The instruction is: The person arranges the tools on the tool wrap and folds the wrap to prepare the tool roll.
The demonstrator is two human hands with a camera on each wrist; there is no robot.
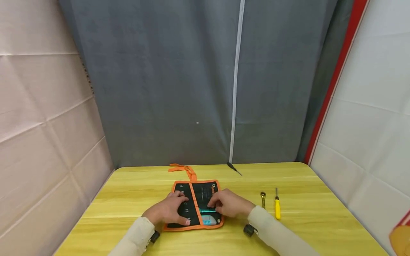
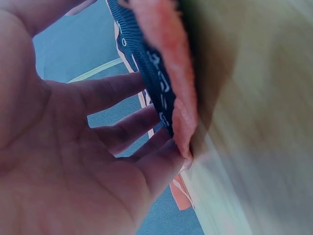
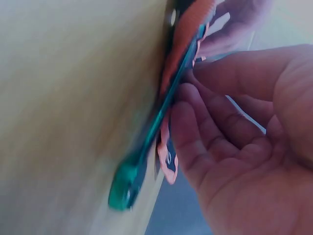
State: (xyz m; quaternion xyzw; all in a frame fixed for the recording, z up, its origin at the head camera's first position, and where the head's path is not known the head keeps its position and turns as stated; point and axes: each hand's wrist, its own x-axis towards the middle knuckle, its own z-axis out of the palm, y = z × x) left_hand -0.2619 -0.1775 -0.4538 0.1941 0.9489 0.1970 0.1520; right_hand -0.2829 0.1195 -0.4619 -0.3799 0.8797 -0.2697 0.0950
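A black tool pouch (image 1: 195,200) with orange trim and white size numbers lies unfolded on the table. My left hand (image 1: 171,208) rests spread over its left half; in the left wrist view the fingers reach to the orange-edged side. Over the pouch's right half, my right hand (image 1: 230,203) has curled fingers and pinches a long teal wrench (image 3: 157,117). The wrench's broad end points away from the pouch in the right wrist view; part of its shaft is against the orange trim. Below that hand, a light blue item (image 1: 209,220) shows in the pouch.
Orange tie straps (image 1: 191,174) trail from the pouch's far edge. A black screwdriver (image 1: 231,166) lies near the table's back edge. To the right are a gold-coloured ratchet wrench (image 1: 263,203) and a yellow-handled screwdriver (image 1: 277,209). A grey curtain (image 1: 166,106) hangs behind the wooden table (image 1: 307,213).
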